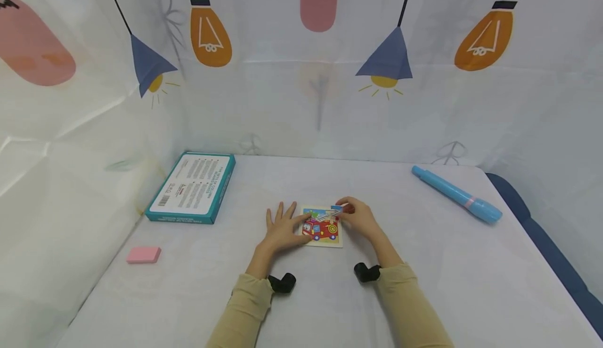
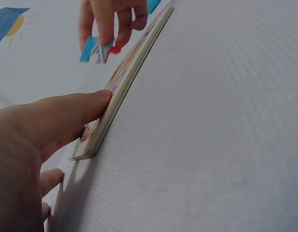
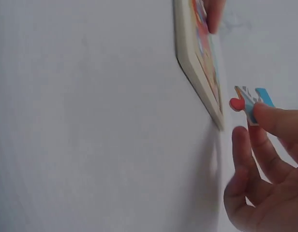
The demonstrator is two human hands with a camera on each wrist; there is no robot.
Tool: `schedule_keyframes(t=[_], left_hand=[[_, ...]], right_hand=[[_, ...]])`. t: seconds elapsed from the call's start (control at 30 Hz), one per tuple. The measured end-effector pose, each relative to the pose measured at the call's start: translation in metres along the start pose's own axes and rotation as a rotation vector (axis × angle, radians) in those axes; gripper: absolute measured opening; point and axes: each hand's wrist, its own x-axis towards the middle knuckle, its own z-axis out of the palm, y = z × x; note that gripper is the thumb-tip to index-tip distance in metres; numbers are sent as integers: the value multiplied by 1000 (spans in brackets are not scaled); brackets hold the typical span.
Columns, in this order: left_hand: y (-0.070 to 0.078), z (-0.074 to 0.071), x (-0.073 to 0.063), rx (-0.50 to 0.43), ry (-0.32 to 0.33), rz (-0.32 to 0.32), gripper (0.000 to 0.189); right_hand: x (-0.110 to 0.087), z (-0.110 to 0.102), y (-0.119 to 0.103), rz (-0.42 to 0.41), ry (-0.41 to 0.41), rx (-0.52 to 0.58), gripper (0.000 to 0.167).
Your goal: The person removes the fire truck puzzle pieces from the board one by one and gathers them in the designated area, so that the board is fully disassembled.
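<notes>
A small wooden jigsaw board (image 1: 326,231) with a picture of a red fire truck lies flat on the white table. My left hand (image 1: 281,232) rests at its left side with fingers spread and straight; the thumb (image 2: 93,102) presses on the board's near edge. Between thumb and fingertips my right hand (image 1: 361,219) pinches a jigsaw piece (image 3: 249,103), blue with a grey ladder pattern and a red knob. That piece is held raised and tilted over the board's upper right corner.
At the back left lies a teal box (image 1: 192,187) with a white printed face. A pink eraser-like block (image 1: 143,255) sits in front of it. To the right is a thick light-blue marker (image 1: 456,194). Printed white curtains (image 1: 282,107) hang behind the table.
</notes>
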Motion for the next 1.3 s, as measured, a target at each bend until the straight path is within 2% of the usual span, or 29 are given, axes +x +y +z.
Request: schedule_keyframes(t=[0.13,0.27,0.53,0.9,1.3], left_hand=[[1,0,0,-3,3,6,64],[0,0,1,-8,6,4,64],[-3,1,1,-5,16,3,64],[0,2,-3,-20,21,-1,63],[0,4,-2,-22,14,-14,64]], right_hand=[[-3,-20,12,74,20,102,34],[-7,-42,24,128,41,146,41],[-21,-78,47,147,92,154,43],[-42,-113,78,215,140,91,45],[-55,-141,93,267,188,-29,44]])
